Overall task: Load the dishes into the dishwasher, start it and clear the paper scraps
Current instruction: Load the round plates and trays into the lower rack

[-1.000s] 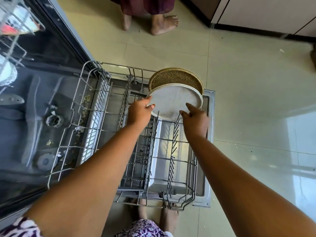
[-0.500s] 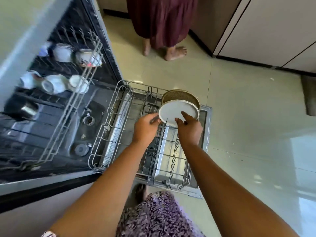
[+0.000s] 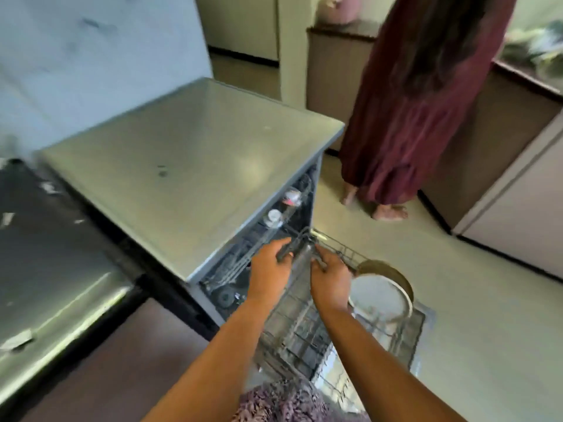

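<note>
On the far left, a dark counter (image 3: 61, 254) is seen with a few white bits (image 3: 18, 341) on it. They may be the paper scraps, but the blur hides that. Next comes the dishwasher (image 3: 189, 166), left open so it can be filled, with cups (image 3: 274, 217) set in the top rack.

The lower rack (image 3: 304, 330) is pulled out over the door, its long side running away from the machine. The left hand (image 3: 269, 269) and right hand (image 3: 330, 281) are held close together over its far corner. The fingers look bent, maybe round a dark wire — it cannot be told whether anything is gripped.

Just right of the hands, a white plate (image 3: 380, 296) is stood on its rim between the prongs (so water can likely reach both sides), its flat face turned toward the hands. A brown plate (image 3: 377, 266) is stood right behind it the same way. Farther back, a person in a dark red dress (image 3: 411, 117) is seen.
</note>
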